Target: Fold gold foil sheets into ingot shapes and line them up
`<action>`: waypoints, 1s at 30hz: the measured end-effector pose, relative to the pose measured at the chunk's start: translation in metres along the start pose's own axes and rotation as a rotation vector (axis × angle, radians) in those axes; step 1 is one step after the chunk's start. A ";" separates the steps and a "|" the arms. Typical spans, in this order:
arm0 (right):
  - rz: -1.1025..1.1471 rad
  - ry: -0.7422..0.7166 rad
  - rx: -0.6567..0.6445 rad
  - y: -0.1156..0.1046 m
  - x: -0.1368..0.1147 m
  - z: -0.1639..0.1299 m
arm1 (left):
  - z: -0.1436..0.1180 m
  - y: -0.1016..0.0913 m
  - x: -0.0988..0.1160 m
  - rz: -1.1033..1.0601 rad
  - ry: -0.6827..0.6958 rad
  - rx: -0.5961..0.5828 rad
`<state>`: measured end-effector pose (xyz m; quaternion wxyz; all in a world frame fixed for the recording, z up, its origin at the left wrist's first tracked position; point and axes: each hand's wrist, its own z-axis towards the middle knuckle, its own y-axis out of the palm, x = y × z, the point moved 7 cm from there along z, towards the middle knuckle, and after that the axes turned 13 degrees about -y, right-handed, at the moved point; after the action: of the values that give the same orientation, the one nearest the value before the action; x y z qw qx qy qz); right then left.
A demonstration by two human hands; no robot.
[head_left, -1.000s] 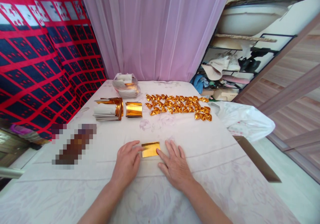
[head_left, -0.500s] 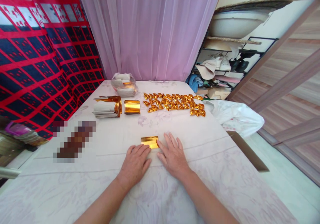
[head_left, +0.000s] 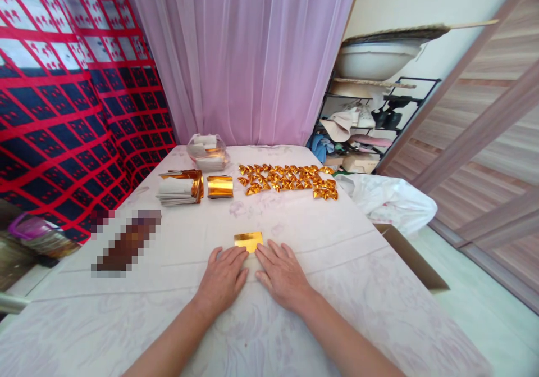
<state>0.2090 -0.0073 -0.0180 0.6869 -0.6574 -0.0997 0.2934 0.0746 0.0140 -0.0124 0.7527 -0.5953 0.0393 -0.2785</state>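
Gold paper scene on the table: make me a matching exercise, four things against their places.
Things:
1. gold sheet
2. folded gold pieces
3. clear bag
4. white plastic bag

Places:
A. table's right edge
B. far end, by the curtain
C. at the fingertips of the left hand and right hand
D. spread in rows, right of the foil stacks

Pairs: 1-C, 2-D, 3-B, 4-A

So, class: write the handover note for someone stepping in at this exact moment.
Left hand and right hand lie flat and open on the white cloth, fingertips at the near edge of one gold sheet.
Done: rows of folded gold pieces at the far side.
Left: gold sheet not yet folded; stack of gold paper and a curled sheet wait at far left.
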 end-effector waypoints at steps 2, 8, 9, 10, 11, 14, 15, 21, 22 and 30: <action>-0.018 -0.004 0.000 0.001 0.005 -0.004 | -0.001 -0.002 0.000 0.010 0.008 0.022; -0.090 -0.056 0.087 -0.013 0.004 -0.003 | -0.005 -0.012 0.001 0.082 0.000 0.076; -0.104 -0.065 0.103 -0.017 0.002 0.000 | -0.005 -0.013 0.001 0.094 -0.001 0.080; -0.118 -0.078 0.112 -0.020 -0.001 0.004 | -0.005 -0.014 0.002 0.105 -0.002 0.083; -0.135 -0.092 0.114 -0.023 -0.003 0.008 | -0.005 -0.015 0.002 0.115 -0.005 0.085; -0.204 -0.119 0.102 -0.024 -0.011 0.020 | -0.003 -0.015 0.003 0.135 -0.005 0.083; -0.225 -0.119 0.101 -0.023 -0.012 0.022 | -0.003 -0.015 0.003 0.137 -0.002 0.078; -0.242 -0.113 0.155 -0.014 -0.008 0.018 | -0.003 -0.012 -0.001 0.164 0.003 0.034; -0.241 -0.110 0.162 -0.013 -0.006 0.014 | -0.003 -0.013 -0.001 0.169 0.001 0.039; -0.307 -0.093 0.218 -0.018 0.007 -0.010 | -0.005 -0.008 0.000 0.204 0.021 0.079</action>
<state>0.2250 -0.0111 -0.0041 0.7853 -0.5420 -0.1981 0.2244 0.0691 0.0085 -0.0065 0.7996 -0.5551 0.0968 -0.2079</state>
